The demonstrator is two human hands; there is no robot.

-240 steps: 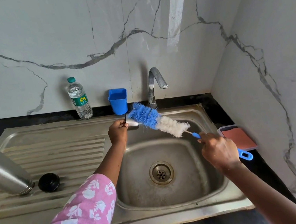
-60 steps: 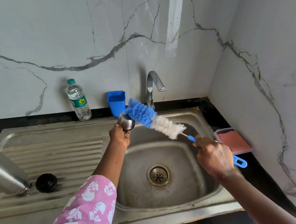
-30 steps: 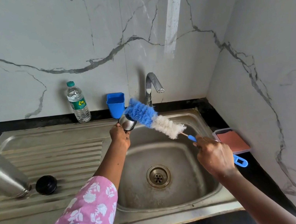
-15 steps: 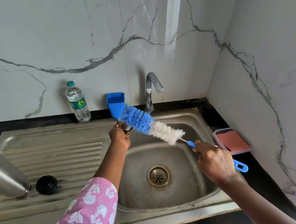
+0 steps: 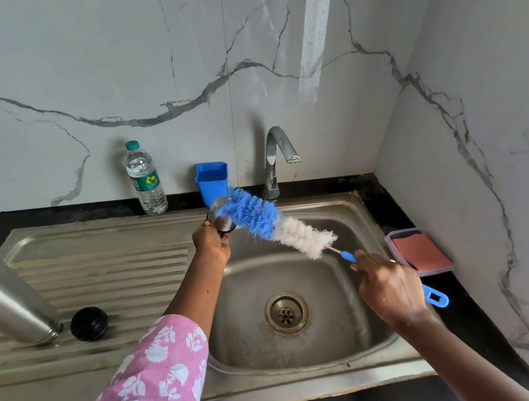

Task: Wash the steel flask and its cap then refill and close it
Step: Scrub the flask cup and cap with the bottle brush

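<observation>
Pinched cap [image 5: 221, 218] with left hand [image 5: 210, 245], fingers curled; gripped brush [image 5: 260, 218] handle with right hand [image 5: 389, 288], bristles pressed against cap. Risked knocking cap loose into sink [image 5: 346, 222] below grip by pushing hard. Had flask [image 5: 0, 294] parked well left of grip

The left hand [image 5: 211, 243], arm stretched forward in a pink sleeve [image 5: 141, 393], grips a steel cap [image 5: 221, 221] in curled fingers. The right hand [image 5: 389, 288], nearer the body, is closed round a brush [image 5: 259, 218] handle.
</observation>
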